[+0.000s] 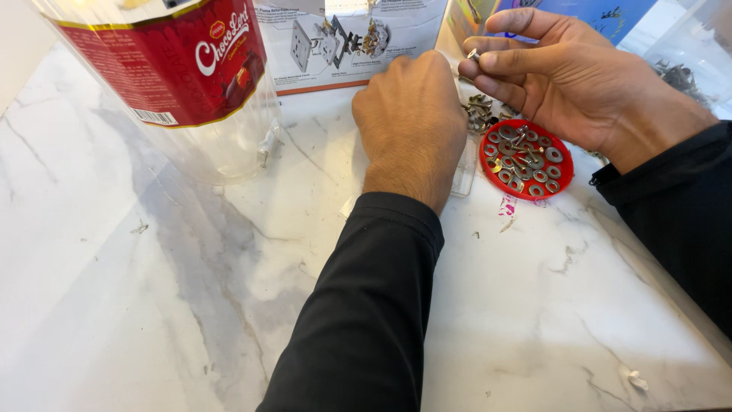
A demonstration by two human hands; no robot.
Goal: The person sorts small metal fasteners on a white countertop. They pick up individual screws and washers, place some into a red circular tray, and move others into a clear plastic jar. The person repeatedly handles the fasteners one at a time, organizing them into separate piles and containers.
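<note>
My left hand [412, 122] lies knuckles-up on the white marble counter [191, 305], fingers curled down over something I cannot see, beside a pile of small metal parts [480, 114]. My right hand [557, 76] hovers above that pile and pinches a small metal screw [473, 55] between thumb and forefinger. Just below the right hand sits a red round lid [560, 172] filled with several metal washers and screws. Both arms wear black sleeves.
A large clear plastic jar with a red label [175, 76] stands at the back left. A printed sheet with pictures of a wall switch [343, 46] lies behind my hands. Clear containers [686, 53] stand at the far right. Small scraps dot the counter.
</note>
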